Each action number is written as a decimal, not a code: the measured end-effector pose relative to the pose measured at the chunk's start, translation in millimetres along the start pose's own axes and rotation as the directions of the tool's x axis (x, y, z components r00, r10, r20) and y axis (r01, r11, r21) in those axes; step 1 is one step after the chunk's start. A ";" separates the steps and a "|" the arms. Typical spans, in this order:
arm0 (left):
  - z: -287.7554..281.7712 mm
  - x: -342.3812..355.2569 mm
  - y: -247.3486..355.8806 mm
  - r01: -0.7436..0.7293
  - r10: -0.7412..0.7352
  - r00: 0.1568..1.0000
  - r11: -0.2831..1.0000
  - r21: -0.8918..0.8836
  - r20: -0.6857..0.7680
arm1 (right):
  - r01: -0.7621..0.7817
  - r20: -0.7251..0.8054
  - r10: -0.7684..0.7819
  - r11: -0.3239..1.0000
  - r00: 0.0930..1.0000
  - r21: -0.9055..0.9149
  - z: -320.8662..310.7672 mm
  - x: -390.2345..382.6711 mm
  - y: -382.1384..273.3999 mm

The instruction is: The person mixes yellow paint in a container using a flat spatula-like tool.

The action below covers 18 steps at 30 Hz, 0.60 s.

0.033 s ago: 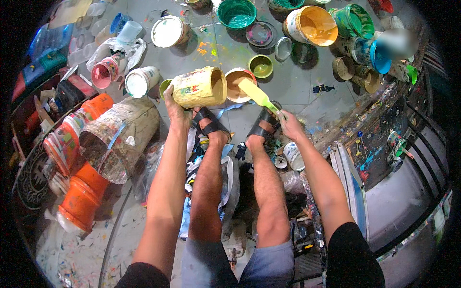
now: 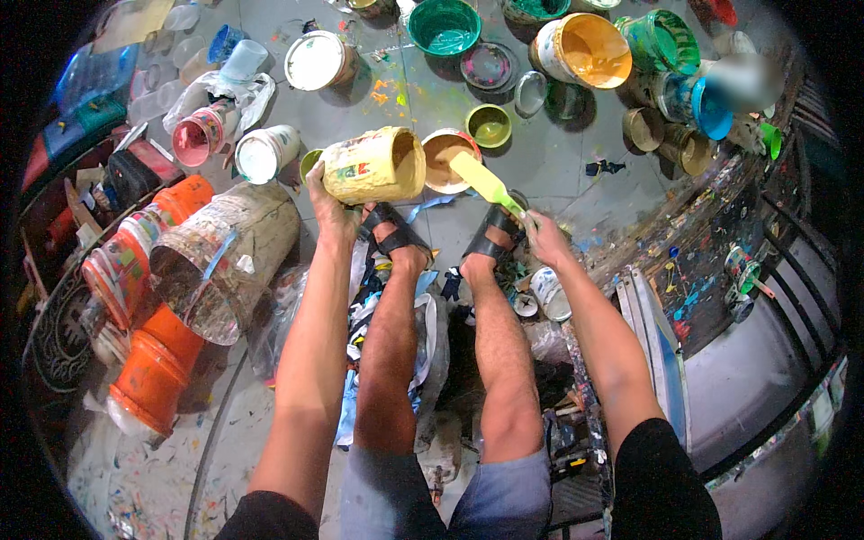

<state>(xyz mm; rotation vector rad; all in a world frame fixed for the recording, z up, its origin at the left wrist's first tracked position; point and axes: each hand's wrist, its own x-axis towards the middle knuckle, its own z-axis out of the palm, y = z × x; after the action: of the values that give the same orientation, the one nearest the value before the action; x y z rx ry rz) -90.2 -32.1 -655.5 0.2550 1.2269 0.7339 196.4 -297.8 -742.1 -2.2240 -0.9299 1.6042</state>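
My left hand [image 2: 331, 200] is closed on the lower left side of a pale yellow paint bucket [image 2: 362, 169]. The bucket lies tilted with its mouth to the right, and tan paint coats its inside. Right beside that mouth stands a smaller red-rimmed tub [image 2: 449, 187] with tan paint in it. My right hand [image 2: 545, 238] grips the green handle of a yellow spatula [image 2: 479, 177], whose flat blade reaches over the tub's right rim. I cannot tell whether the blade touches the paint. A small olive-green bowl [image 2: 489, 126] sits just beyond the tub.
Open paint buckets, one orange [image 2: 594, 56], one green [image 2: 661, 42], one blue [image 2: 702, 103], stand at the far right. A lidded white bucket [image 2: 315, 60] is at the far left. A large dirty bucket [image 2: 225, 261] and orange buckets [image 2: 157, 369] lie left. My sandaled feet [image 2: 396, 230] flank the work.
The spatula has shifted very slightly to the right with my right hand. The yellow bucket and my left hand stay practically where they were.
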 end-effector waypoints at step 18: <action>75.0 -165.2 178.2 -0.063 0.127 0.982 0.917 -0.394 0.140 | 0.394 -0.161 -0.504 0.805 0.848 -0.444 -190.0 -262.5 -312.1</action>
<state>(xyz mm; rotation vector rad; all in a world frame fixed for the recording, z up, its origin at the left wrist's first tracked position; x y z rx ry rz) -111.5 11.9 -405.9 0.0447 0.8944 1.0043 210.5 -190.4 -305.4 -2.1432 -1.6656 0.9234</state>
